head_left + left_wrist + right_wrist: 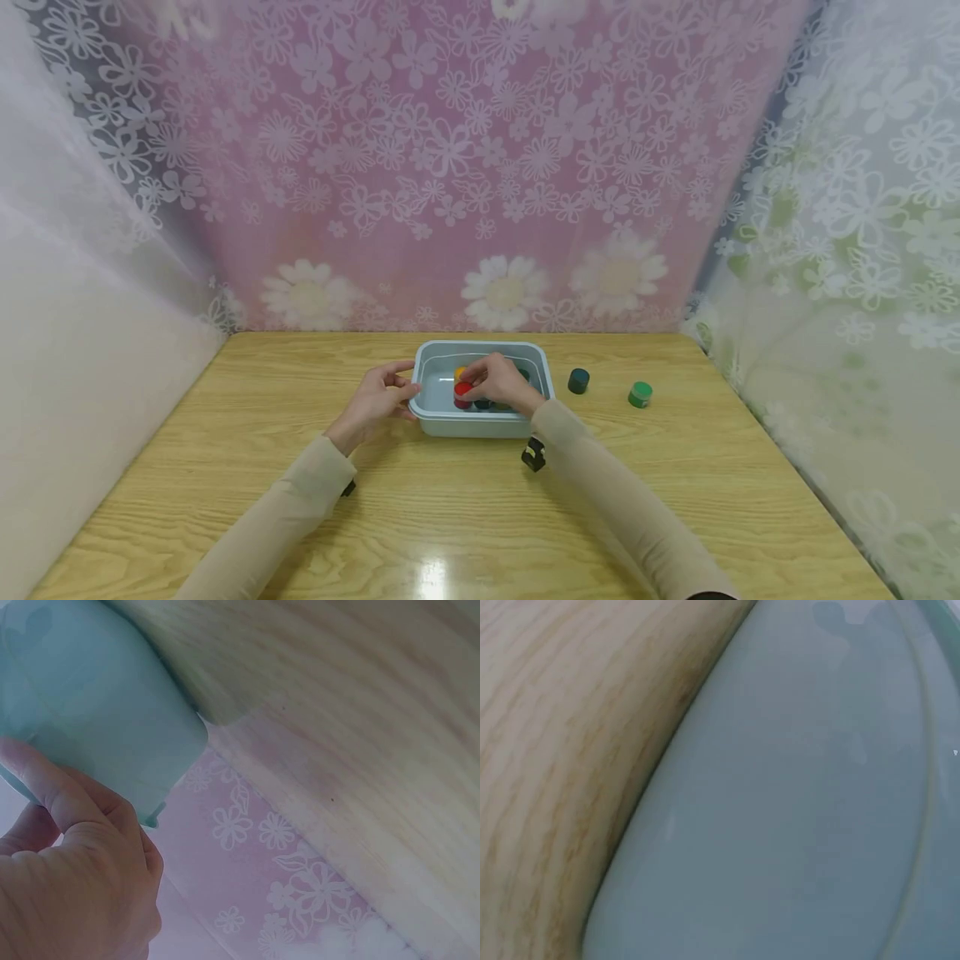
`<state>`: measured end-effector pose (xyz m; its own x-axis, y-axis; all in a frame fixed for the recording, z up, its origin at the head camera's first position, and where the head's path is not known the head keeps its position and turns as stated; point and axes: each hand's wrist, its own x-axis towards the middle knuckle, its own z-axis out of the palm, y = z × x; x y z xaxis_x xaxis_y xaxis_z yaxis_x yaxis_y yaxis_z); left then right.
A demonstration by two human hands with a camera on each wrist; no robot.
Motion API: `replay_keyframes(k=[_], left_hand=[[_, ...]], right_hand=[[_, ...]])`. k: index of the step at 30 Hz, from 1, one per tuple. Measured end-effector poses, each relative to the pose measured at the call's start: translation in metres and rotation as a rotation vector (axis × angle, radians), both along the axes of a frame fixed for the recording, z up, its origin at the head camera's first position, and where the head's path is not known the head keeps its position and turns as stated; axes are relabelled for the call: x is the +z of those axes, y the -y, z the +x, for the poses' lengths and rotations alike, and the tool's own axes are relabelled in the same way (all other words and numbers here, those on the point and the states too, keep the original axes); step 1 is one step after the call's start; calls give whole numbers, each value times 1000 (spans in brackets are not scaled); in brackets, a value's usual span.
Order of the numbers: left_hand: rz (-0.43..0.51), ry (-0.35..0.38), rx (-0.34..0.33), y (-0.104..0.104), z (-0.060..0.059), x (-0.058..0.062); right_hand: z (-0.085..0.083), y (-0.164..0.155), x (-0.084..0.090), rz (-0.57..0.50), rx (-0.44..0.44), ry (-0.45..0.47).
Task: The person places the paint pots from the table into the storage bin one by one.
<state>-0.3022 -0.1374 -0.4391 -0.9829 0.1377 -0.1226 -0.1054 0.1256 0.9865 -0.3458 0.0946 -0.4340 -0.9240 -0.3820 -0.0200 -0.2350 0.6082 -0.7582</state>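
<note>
A pale blue-grey plastic basin stands on the table, with several small round paint pots inside. My left hand grips the basin's left rim; in the left wrist view, the same hand holds the rim beside the basin's smooth wall. Reaching over the front right rim, my right hand pinches a red paint pot inside the basin. Behind the red pot sits a yellow-orange pot. Dark pots lie partly hidden under the right hand. Only the basin's outer wall fills the right wrist view, the hand being out of it.
Right of the basin stand a dark blue-green pot and, farther right, a green pot. The wooden table reaches back to a pink flowered curtain. Pale curtains hang at both sides.
</note>
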Motion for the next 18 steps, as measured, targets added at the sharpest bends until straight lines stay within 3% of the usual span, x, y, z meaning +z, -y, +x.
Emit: replay_keyframes(k=[18], left_hand=[[17,2,-1,4,-5,-7]], right_hand=[[5,-45,22,-228,143,80]])
